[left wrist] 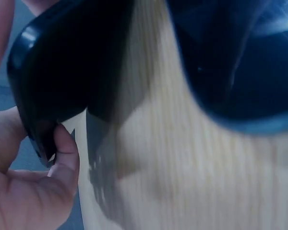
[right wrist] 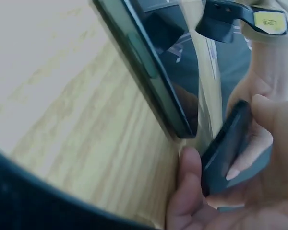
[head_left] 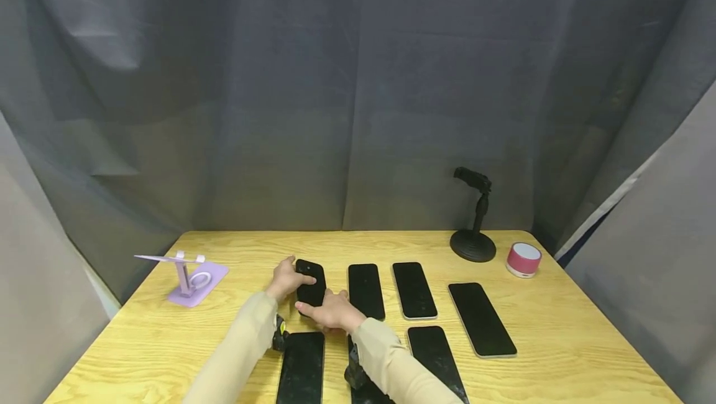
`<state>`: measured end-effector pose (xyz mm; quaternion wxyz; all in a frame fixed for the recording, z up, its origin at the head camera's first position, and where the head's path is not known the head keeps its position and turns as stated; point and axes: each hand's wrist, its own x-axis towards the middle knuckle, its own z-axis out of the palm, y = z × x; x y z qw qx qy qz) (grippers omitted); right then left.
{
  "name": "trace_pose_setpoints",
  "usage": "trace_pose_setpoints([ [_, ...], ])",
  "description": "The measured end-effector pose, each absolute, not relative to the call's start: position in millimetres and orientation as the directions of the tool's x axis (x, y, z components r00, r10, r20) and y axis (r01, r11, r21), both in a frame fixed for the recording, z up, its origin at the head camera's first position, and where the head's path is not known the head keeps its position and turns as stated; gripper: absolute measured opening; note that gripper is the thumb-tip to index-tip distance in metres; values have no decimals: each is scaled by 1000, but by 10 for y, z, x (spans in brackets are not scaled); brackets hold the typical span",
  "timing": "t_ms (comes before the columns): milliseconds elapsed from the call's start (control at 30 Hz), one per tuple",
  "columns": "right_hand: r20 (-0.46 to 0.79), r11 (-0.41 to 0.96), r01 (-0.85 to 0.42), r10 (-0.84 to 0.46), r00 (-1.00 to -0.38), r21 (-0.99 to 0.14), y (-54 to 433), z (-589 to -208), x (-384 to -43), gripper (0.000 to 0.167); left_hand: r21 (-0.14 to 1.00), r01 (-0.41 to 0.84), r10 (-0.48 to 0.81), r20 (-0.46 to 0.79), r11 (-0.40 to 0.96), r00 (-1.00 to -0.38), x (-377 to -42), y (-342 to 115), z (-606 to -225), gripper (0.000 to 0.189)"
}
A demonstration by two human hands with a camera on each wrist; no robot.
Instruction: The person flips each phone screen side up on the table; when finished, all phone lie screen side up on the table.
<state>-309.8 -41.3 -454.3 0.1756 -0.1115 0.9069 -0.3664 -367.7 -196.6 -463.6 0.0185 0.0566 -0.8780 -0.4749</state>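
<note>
A black smartphone (head_left: 313,287) is held tilted off the table, its camera side showing in the head view. My left hand (head_left: 286,278) pinches it at its left edge, thumb lying over the camera side. At the near right corner my right hand (head_left: 334,312) grips the same phone between thumb and fingers. The left wrist view has the phone (left wrist: 53,72) large and dark, with a hand (left wrist: 33,191) pinching its corner. In the right wrist view the phone (right wrist: 225,153) sits between my right thumb and fingers, with left fingers on its far side.
Several other phones lie face up on the wooden table, such as one beside my right hand (head_left: 366,291), one at the right (head_left: 482,319) and one nearer me (head_left: 302,367). A purple folding stand (head_left: 183,278) stands left; a black stand (head_left: 474,243) and pink round speaker (head_left: 524,261) are back right.
</note>
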Motion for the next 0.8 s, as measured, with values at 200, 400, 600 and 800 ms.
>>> trace_pose_setpoints([
  [200,-198,701,-75,-299,-934,-709,-447,-4541,-3064,90,859,-95,-137,-29,504,-990,-3650,-1961,-4647,31],
  [400,-165,721,-148,-345,-924,-677,-426,-4552,-3051,88,900,-86,-113,-41,428,-993,-3610,-1990,-4654,35],
  [600,-168,710,-210,-423,-890,-672,-363,-4521,-3068,87,977,-39,-2,-39,211,-999,-3608,-2003,-4645,35],
  [800,-163,693,-289,-508,-846,-661,-301,-4514,-3091,84,996,-81,204,-72,-36,-976,-3617,-2089,-4681,36],
])
